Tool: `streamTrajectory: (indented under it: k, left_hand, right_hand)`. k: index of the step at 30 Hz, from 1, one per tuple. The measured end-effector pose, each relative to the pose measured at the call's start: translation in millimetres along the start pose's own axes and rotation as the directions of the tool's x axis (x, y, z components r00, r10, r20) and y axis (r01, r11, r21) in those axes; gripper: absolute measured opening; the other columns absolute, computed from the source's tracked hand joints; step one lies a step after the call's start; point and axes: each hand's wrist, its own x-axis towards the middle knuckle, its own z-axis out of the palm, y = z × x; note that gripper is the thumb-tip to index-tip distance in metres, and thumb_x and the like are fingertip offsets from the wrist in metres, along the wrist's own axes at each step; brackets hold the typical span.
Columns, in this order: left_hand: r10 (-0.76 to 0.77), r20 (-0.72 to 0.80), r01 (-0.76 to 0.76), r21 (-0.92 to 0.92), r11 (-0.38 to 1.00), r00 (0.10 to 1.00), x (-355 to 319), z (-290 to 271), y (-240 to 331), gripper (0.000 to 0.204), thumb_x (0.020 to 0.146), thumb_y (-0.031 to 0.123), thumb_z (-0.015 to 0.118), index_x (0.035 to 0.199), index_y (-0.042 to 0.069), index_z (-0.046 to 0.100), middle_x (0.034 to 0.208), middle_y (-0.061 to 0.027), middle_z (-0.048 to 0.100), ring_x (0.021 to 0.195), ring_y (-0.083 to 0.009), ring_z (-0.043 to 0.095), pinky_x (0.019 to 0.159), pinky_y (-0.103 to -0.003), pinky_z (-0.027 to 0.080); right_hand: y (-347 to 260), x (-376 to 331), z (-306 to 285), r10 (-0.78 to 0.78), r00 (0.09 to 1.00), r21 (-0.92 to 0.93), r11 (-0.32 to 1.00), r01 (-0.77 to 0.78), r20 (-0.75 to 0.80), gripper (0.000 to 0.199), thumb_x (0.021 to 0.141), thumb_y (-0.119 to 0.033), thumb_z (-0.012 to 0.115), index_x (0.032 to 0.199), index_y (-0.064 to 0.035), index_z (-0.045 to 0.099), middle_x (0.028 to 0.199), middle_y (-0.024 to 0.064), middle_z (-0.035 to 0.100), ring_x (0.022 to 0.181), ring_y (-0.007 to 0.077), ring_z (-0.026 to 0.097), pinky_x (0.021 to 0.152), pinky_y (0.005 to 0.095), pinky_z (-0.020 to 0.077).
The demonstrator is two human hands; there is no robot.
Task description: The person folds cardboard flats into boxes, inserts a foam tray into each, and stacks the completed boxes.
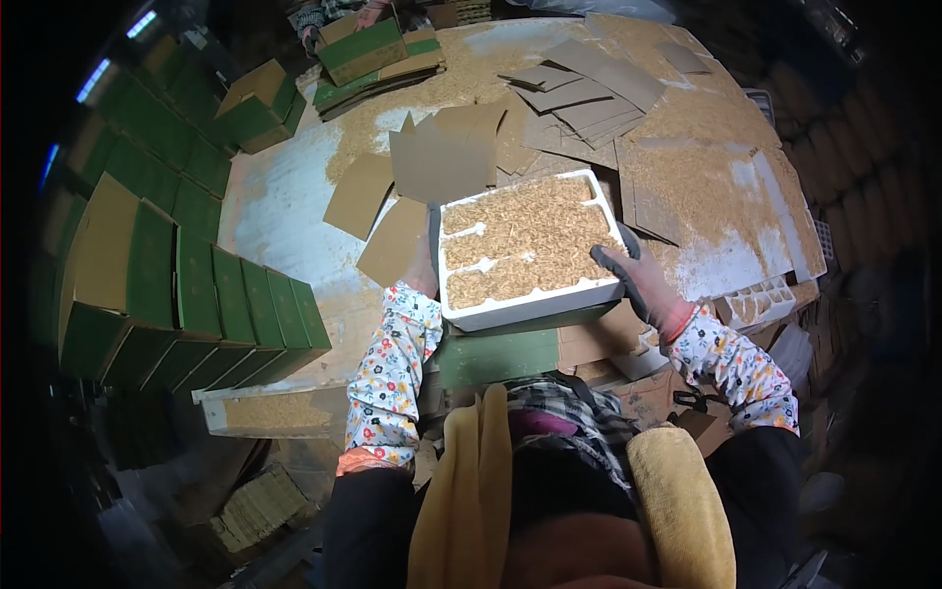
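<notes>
A white foam tray (530,308) with rounded compartment notches, filled with wood shavings, is held level in front of me. My left hand (426,257), in a dark-palmed glove, is closed on its left side; most of those fingers are hidden behind the wall. At the right side my right hand (645,280) grips the tray with the thumb over the rim. Directly beneath it is a green cardboard box (498,357) with a brown flap, partly covered by the tray. I cannot tell whether the tray touches the box.
Loose cardboard sheets (444,157) lie beyond the tray on a worktable (280,211) strewn with shavings. Green boxes (196,285) stand in a row at the left. Another white tray (756,302) rests at the right edge. A co-worker's hand (373,12) touches a green box (361,51) at the far side.
</notes>
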Motion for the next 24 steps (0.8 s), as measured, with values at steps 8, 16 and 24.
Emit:
streamTrajectory:
  k: [8,16,24]
  left_hand:
    - [0.508,-0.158,-0.120,0.873,0.472,0.847,3,-58,-30,0.042,0.096,0.032,0.051,0.118,-0.002,0.061,0.109,-0.0200,0.066,0.101,-0.0317,0.063,0.090,-0.036,0.046]
    - [0.497,-0.184,-0.151,0.815,0.560,0.848,6,-49,-31,0.043,0.098,0.031,0.048,0.122,-0.004,0.057,0.116,-0.0181,0.064,0.104,-0.0286,0.061,0.092,-0.035,0.045]
    - [-0.033,-0.027,0.033,-0.024,0.999,0.999,-35,-9,-13,0.077,0.095,0.065,0.032,0.132,0.000,0.048,0.126,-0.0187,0.057,0.105,-0.0272,0.062,0.087,-0.039,0.053]
  right_hand:
    - [-13,-40,-16,0.031,0.999,0.060,0.998,-0.030,-0.009,0.054,0.088,-0.016,0.066,0.135,-0.0013,0.046,0.113,0.0068,0.061,0.103,0.0134,0.059,0.088,0.0269,0.0491]
    - [-45,-68,-30,-0.208,0.975,-0.156,0.968,0.194,-0.078,0.056,0.091,-0.011,0.057,0.143,-0.0024,0.038,0.121,0.0078,0.057,0.105,0.0137,0.057,0.093,0.0277,0.0465]
    - [16,-20,-1,-0.142,0.989,-0.016,0.990,0.143,0.052,0.059,0.089,-0.010,0.063,0.141,0.0000,0.038,0.123,0.0095,0.055,0.107,0.0149,0.057,0.093,0.0270,0.0475]
